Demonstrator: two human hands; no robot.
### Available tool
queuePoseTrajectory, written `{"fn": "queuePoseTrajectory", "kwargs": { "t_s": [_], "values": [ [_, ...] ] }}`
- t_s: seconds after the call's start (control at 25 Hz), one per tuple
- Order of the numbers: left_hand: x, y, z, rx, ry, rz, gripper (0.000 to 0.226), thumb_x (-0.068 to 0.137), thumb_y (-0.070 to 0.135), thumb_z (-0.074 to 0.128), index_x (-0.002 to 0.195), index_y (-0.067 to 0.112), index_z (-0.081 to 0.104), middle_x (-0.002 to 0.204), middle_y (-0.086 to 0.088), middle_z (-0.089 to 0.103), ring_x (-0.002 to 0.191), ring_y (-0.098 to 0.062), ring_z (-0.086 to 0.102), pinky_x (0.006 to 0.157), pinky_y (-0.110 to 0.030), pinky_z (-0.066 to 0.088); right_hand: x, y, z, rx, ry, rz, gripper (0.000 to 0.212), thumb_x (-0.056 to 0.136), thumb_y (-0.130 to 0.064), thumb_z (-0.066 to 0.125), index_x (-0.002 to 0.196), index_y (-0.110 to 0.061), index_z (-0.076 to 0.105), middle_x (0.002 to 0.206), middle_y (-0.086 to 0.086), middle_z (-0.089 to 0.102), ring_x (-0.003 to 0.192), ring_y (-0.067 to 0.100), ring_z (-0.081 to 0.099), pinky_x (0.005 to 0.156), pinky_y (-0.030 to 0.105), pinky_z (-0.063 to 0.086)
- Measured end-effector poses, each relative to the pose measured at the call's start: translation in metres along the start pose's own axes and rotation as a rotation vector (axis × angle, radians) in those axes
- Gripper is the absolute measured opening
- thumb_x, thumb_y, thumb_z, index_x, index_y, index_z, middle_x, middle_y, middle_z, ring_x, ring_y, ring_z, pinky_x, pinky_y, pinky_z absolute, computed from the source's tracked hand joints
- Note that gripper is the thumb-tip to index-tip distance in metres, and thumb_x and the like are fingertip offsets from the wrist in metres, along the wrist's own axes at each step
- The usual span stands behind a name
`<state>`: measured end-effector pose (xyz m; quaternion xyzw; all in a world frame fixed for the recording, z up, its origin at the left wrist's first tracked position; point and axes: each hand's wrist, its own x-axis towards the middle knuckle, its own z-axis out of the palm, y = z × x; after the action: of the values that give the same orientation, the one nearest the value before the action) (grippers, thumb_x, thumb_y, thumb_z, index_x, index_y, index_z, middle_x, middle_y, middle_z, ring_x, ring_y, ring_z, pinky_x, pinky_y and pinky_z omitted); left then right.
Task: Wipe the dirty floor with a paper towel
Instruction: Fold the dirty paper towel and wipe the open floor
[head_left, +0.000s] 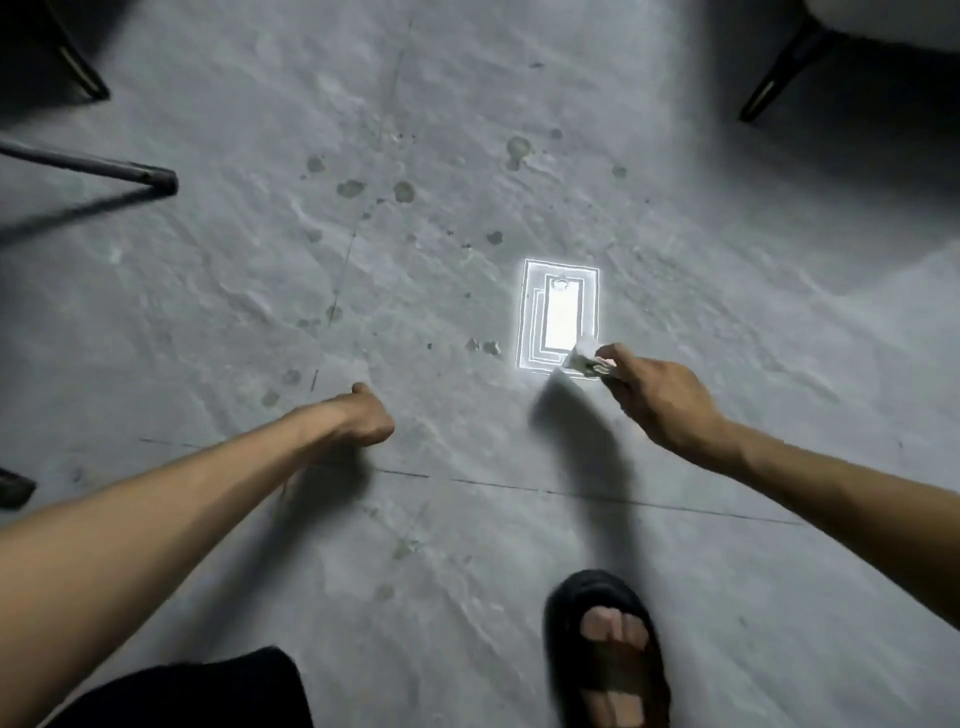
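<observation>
Such a small wad of paper towel (584, 356) could smear the blots (402, 191) toward 11 o'clock rather than lift them, or shred on the rough floor (208, 291). The right hand (660, 400) pinches it in curled fingers (610, 364), just off centre at 3 o'clock beside a bright glare (560, 317). The left hand (363, 418) is fisted, seemingly empty.

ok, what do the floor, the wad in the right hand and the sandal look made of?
Floor: grey, mottled, probably polished concrete or stone-look tile. It looks glossy, given the sharp light reflection.
Paper towel in the right hand: white, crumpled, matte, so thin soft paper.
Sandal: black, matte, thick-edged. Rubber or foam, can't tell which.
</observation>
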<state>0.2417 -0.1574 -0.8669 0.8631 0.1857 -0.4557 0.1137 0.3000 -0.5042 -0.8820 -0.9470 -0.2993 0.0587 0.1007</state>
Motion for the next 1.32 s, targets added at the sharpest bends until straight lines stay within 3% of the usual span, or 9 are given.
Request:
{"fn": "queuePoseTrajectory", "kwargs": {
  "t_s": [0.24, 0.44, 0.52, 0.68, 0.76, 0.92, 0.96, 1.16, 1.32],
  "values": [
    [0.017, 0.085, 0.010, 0.082, 0.330, 0.479, 0.041, 0.079, 0.010, 0.047, 0.119, 0.014, 0.043, 0.119, -0.010, 0.048, 0.111, -0.029, 0.050, 0.096, -0.041, 0.044, -0.054, 0.036, 0.054, 0.068, 0.131, 0.797, 0.041, 0.096, -0.020, 0.045, 0.136, -0.028, 0.050, 0.103, 0.015, 0.068, 0.084, 0.038, 0.063, 0.065, 0.038, 0.047],
    [0.031, 0.104, 0.040, 0.170, 0.341, 0.563, 0.028, 0.082, 0.008, 0.045, 0.109, 0.014, 0.042, 0.122, -0.010, 0.045, 0.117, -0.030, 0.048, 0.098, -0.035, 0.040, -0.066, -0.039, 0.089, 0.044, -0.049, -0.163, 0.058, 0.077, -0.011, 0.057, 0.134, -0.019, 0.055, 0.080, -0.001, 0.064, 0.063, 0.024, 0.061, 0.045, 0.027, 0.039],
    [0.034, 0.108, 0.043, 0.240, 0.277, 0.509, 0.040, 0.083, 0.007, 0.044, 0.123, 0.009, 0.040, 0.149, -0.018, 0.030, 0.139, -0.032, 0.032, 0.111, -0.037, 0.032, -0.070, 0.015, 0.074, -0.056, -0.045, -0.245, 0.056, 0.079, -0.009, 0.059, 0.134, -0.016, 0.055, 0.083, 0.001, 0.065, 0.063, 0.025, 0.062, 0.046, 0.029, 0.044],
    [0.031, 0.121, 0.039, 0.267, 0.158, 0.439, 0.054, 0.082, 0.009, 0.045, 0.133, 0.002, 0.031, 0.157, -0.027, 0.009, 0.147, -0.034, 0.012, 0.117, -0.038, 0.021, -0.089, 0.040, 0.063, -0.005, 0.137, 0.712, 0.048, 0.086, -0.007, 0.057, 0.133, -0.019, 0.056, 0.084, 0.010, 0.067, 0.062, 0.034, 0.062, 0.047, 0.032, 0.038],
    [0.029, 0.128, 0.036, 0.245, 0.125, 0.402, 0.055, 0.082, 0.009, 0.044, 0.135, 0.001, 0.029, 0.157, -0.028, 0.006, 0.147, -0.035, 0.010, 0.117, -0.038, 0.019, -0.081, -0.012, 0.071, 0.384, 0.065, 0.895, 0.033, 0.091, -0.021, 0.052, 0.122, -0.022, 0.063, 0.080, 0.003, 0.068, 0.066, 0.031, 0.066, 0.048, 0.032, 0.040],
    [0.029, 0.130, 0.033, 0.247, 0.082, 0.379, 0.055, 0.082, 0.009, 0.042, 0.135, 0.001, 0.028, 0.157, -0.028, 0.006, 0.147, -0.036, 0.009, 0.117, -0.040, 0.021, -0.095, 0.007, 0.080, -0.004, -0.054, -0.198, 0.054, 0.082, -0.015, 0.040, 0.134, -0.021, 0.052, 0.079, -0.003, 0.063, 0.059, 0.022, 0.061, 0.044, 0.026, 0.043],
    [0.030, 0.130, 0.033, 0.244, 0.086, 0.383, 0.053, 0.081, 0.008, 0.042, 0.132, 0.001, 0.029, 0.156, -0.028, 0.008, 0.146, -0.036, 0.011, 0.116, -0.040, 0.022, -0.092, 0.036, 0.074, -0.085, -0.067, -0.183, 0.054, 0.084, -0.015, 0.040, 0.137, -0.024, 0.046, 0.082, -0.001, 0.065, 0.062, 0.024, 0.063, 0.047, 0.028, 0.045],
    [0.028, 0.126, 0.032, 0.201, 0.091, 0.413, 0.042, 0.078, 0.007, 0.044, 0.120, 0.009, 0.038, 0.149, -0.025, 0.029, 0.134, -0.036, 0.036, 0.102, -0.040, 0.037, -0.018, 0.048, 0.062, -0.007, 0.227, 1.048, 0.042, 0.098, -0.018, 0.044, 0.140, -0.024, 0.044, 0.093, 0.016, 0.068, 0.072, 0.035, 0.064, 0.056, 0.032, 0.034],
    [0.035, 0.114, -0.003, -0.008, 0.531, 0.363, 0.025, 0.081, 0.015, 0.047, 0.096, 0.027, 0.032, 0.079, -0.003, 0.056, 0.065, -0.025, 0.048, 0.062, -0.032, 0.037, 0.054, -0.066, 0.091, 0.145, -0.113, 0.241, 0.056, 0.093, -0.014, 0.048, 0.147, -0.017, 0.033, 0.097, 0.010, 0.066, 0.075, 0.033, 0.063, 0.053, 0.034, 0.032]
  ]
}}
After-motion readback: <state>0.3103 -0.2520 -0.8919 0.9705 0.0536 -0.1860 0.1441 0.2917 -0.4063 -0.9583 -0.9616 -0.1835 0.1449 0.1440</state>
